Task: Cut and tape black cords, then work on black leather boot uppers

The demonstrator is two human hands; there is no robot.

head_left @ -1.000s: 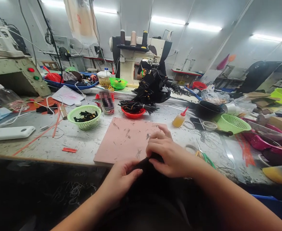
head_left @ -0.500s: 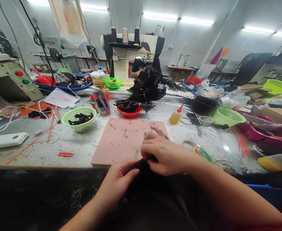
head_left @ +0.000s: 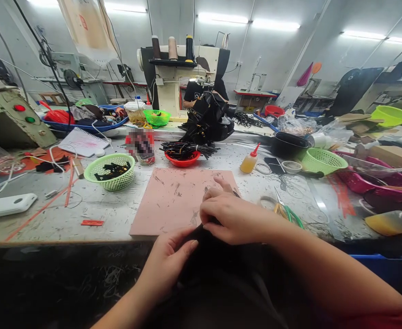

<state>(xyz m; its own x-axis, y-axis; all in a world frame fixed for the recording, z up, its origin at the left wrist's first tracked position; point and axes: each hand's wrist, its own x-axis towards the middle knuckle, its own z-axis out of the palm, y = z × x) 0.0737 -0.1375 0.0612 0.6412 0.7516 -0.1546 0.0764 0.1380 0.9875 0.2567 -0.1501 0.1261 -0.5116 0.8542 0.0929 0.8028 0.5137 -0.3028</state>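
Observation:
Black fabric hangs over the near table edge and down toward my lap; its full shape is lost in shadow. My left hand pinches its upper edge between thumb and fingers. Just to the right, my right hand is closed on the same edge with thumb and bent fingers, one finger raised. Whether a small part lies under the right fingertips cannot be made out. Beyond the hands lies a pink board, flat on the table and partly covered by the right hand.
Left stands a green basket of small black pieces. A red bowl of black strips sits behind the board. To the right are a glue bottle and green-handled scissors. A person sits behind the sewing machine.
The view has shifted slightly, so the background sits a little further left. Both hands keep their hold on the black fabric, with hardly any movement.

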